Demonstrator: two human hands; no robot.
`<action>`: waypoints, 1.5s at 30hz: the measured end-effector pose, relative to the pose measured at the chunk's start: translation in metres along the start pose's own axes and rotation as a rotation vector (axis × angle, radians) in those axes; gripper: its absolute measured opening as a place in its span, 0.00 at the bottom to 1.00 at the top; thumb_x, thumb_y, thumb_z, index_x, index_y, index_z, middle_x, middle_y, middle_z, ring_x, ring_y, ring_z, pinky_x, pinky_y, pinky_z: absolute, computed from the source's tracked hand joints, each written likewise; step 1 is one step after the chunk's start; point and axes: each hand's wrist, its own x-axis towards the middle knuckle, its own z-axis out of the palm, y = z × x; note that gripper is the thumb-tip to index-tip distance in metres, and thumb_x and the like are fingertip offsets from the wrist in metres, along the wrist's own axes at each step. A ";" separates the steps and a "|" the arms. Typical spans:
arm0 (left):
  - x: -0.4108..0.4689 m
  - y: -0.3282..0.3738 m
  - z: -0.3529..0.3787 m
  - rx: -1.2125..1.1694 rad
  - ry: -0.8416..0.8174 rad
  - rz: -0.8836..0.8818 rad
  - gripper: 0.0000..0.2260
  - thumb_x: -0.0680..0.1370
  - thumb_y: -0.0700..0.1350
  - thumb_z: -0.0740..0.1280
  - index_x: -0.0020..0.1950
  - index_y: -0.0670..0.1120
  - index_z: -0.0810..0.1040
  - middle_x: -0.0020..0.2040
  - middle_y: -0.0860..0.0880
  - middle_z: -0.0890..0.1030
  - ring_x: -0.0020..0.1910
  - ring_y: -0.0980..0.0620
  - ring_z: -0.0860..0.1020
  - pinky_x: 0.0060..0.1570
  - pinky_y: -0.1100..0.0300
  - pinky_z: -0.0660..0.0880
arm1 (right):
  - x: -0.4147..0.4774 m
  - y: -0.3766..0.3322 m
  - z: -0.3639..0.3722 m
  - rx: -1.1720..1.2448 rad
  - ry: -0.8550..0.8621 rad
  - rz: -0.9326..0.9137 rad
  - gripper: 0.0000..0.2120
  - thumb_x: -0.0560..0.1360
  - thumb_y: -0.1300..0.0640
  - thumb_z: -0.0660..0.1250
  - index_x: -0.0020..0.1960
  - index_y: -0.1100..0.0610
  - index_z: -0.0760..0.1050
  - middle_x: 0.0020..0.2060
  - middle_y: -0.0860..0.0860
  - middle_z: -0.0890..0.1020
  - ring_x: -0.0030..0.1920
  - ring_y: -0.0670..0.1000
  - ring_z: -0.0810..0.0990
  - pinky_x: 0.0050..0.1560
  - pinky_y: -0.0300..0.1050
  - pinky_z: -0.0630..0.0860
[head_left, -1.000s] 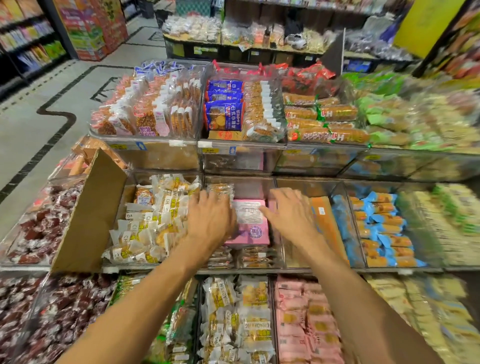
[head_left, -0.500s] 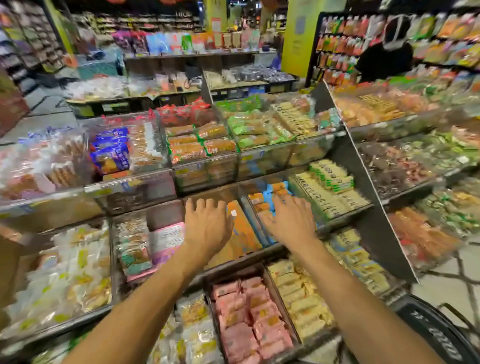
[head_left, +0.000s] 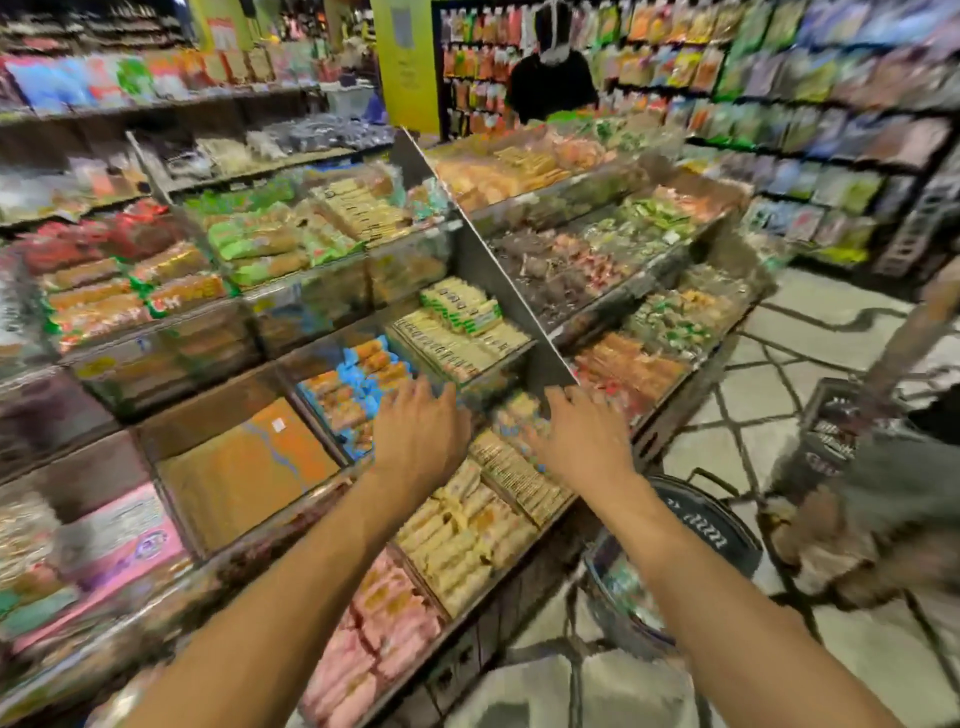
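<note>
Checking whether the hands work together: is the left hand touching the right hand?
Apart. The head view shows the left hand and the right hand side by side, with snack packs plainly visible in the gap between them.

Head-worn camera looks forward and down, close over snack bins (head_left: 208, 410).

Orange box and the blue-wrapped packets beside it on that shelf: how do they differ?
The orange box is one large flat carton; the blue-wrapped packets are many small pieces piled loosely. The box has a small white label on top; the packets have blue ends and orange middles. The left hand is by the packets, clear of the box. Both lie side by side on one tier.
</note>
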 end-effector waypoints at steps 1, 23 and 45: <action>0.003 0.017 0.001 -0.006 -0.008 0.029 0.27 0.79 0.58 0.48 0.63 0.45 0.80 0.59 0.40 0.81 0.60 0.37 0.78 0.57 0.44 0.74 | -0.004 0.015 0.000 -0.011 -0.003 0.025 0.30 0.80 0.33 0.59 0.72 0.54 0.74 0.64 0.56 0.80 0.66 0.60 0.76 0.68 0.59 0.69; 0.150 0.316 0.120 -0.060 -0.200 0.664 0.19 0.81 0.58 0.61 0.64 0.47 0.78 0.58 0.42 0.80 0.60 0.38 0.78 0.62 0.43 0.72 | -0.016 0.284 0.077 -0.093 -0.138 0.666 0.30 0.79 0.33 0.60 0.71 0.53 0.74 0.58 0.55 0.83 0.60 0.59 0.79 0.62 0.55 0.72; 0.198 0.445 0.315 0.018 -0.673 0.616 0.21 0.83 0.57 0.57 0.72 0.48 0.71 0.64 0.43 0.79 0.64 0.39 0.76 0.63 0.46 0.71 | 0.025 0.439 0.262 0.219 -0.463 0.734 0.21 0.79 0.38 0.62 0.57 0.55 0.76 0.49 0.55 0.82 0.52 0.59 0.81 0.53 0.53 0.75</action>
